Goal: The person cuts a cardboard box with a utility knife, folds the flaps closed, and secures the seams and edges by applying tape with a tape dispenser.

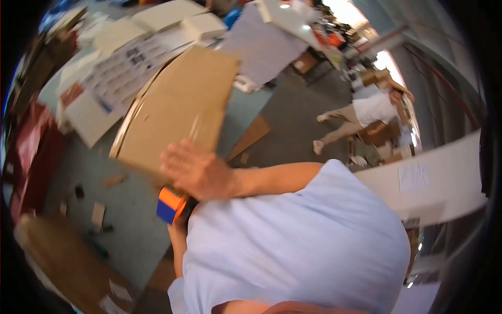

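Observation:
A large brown cardboard box [175,99] stands before me, slanting across the view. My right hand [196,170] lies on its near edge with fingers stretched out, open, back of the hand upward. Just below, my left hand [180,226] is at an orange-and-blue tool [171,204] that has a dark part beside it. The fingers of that hand are mostly hidden, but it appears closed on the tool. Blur keeps me from telling the tool's exact kind. It is close to the box's near corner.
Pale boxes [170,14] and a compartment tray [125,68] lie beyond the box. A red container [34,152] stands at left. Small scraps [98,213] lie on the grey-green surface [128,246]. A person in a white shirt [374,109] is at right, near stacked cartons.

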Demonstrator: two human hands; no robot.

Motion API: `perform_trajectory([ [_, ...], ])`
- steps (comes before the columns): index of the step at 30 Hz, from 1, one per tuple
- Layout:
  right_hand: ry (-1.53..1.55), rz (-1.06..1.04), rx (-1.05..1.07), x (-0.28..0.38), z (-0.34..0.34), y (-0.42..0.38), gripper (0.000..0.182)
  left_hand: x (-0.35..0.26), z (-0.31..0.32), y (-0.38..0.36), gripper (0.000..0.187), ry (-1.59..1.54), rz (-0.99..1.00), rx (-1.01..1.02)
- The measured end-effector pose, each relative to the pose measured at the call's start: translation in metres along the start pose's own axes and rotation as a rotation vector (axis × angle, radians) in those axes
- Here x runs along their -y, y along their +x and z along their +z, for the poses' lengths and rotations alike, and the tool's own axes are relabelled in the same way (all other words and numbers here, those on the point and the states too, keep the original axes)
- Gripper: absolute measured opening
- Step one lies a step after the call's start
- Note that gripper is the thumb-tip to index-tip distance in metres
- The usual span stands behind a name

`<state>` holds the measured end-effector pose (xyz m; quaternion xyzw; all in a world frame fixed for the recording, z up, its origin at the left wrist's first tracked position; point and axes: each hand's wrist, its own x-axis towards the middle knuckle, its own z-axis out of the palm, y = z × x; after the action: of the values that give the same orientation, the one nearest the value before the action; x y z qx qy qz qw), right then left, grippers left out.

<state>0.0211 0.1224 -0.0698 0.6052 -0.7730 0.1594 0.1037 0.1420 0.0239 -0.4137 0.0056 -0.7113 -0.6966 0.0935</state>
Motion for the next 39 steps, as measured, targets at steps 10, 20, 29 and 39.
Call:
perform_trajectory([
  [10,0.008,-0.033,-0.288,-0.024,0.013,0.0,0.034,-0.101,0.071,0.106,0.039,-0.665,-0.037,0.121],
  [20,0.165,0.028,-0.199,-0.143,-0.05,0.062,0.031,-0.062,0.032,0.118,0.052,-0.976,-0.092,-0.352],
  [29,0.317,0.225,-0.208,-0.233,-0.113,0.126,0.043,-0.197,0.037,0.177,0.057,-0.958,-0.505,-0.758],
  [39,1.133,0.539,-0.174,-0.333,-0.101,0.087,0.043,-0.433,-0.001,0.133,0.034,0.096,-0.325,-0.657],
])
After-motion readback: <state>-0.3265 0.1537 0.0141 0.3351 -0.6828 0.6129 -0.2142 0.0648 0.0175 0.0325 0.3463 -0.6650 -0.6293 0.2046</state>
